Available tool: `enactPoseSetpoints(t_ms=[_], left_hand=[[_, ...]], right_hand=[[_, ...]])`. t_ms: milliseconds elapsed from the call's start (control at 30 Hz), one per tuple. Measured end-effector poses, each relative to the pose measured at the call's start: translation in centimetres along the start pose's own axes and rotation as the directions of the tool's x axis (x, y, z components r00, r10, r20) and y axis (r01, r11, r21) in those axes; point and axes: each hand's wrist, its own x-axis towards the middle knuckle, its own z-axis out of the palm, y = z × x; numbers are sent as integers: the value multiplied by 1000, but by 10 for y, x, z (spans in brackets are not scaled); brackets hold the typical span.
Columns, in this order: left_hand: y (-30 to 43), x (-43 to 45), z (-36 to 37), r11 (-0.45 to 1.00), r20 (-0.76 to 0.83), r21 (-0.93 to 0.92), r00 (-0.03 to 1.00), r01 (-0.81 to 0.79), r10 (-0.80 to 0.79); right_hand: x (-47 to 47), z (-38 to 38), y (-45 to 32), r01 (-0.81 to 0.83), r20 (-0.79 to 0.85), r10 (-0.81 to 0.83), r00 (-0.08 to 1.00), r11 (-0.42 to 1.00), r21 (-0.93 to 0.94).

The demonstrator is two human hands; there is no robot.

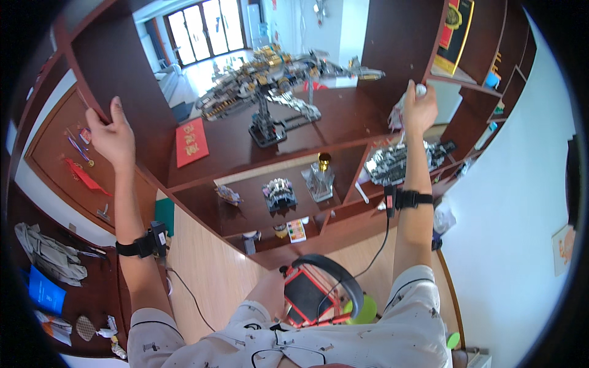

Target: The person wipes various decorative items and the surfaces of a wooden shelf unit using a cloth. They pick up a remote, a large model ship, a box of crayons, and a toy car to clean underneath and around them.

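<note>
My left hand [110, 133] is raised at the left, thumb and fingers apart around the front edge of a dark wooden upright [142, 177]; whether it grips the edge is unclear. At the right my right hand [421, 110] is raised, a small white crumpled thing [420, 90] between its thumb and fingers. Between and beyond my hands, a large grey and gold brick-built model [264, 80] stands on a black stand [267, 133] on the wooden shelf [340, 110]. A red card with gold writing [192, 142] lies left of the stand.
Lower compartments hold a small ship model [228, 195], a grey model [279, 194], a clear trophy [318, 181] and another grey model [405, 161]. Below are a red-framed seat or stand [308, 294] and a black curved bar [352, 290]. Cables hang from both wrist straps. A white wall [511, 198] rises at right.
</note>
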Motion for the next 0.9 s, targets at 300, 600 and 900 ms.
enactPoseSetpoints(t_ms=[300, 600, 900], left_hand=[[21, 27, -1, 907, -114, 238, 918, -347, 381], [69, 154, 28, 771, 176, 227, 804, -594, 568], [70, 152, 26, 836, 204, 113, 836, -536, 509]], right_hand=[[0, -3, -2, -29, 12, 29, 1000, 999, 34], [-5, -7, -16, -5, 4, 5, 1000, 996, 89], [-2, -6, -5, -16, 1, 16, 1000, 993, 116]])
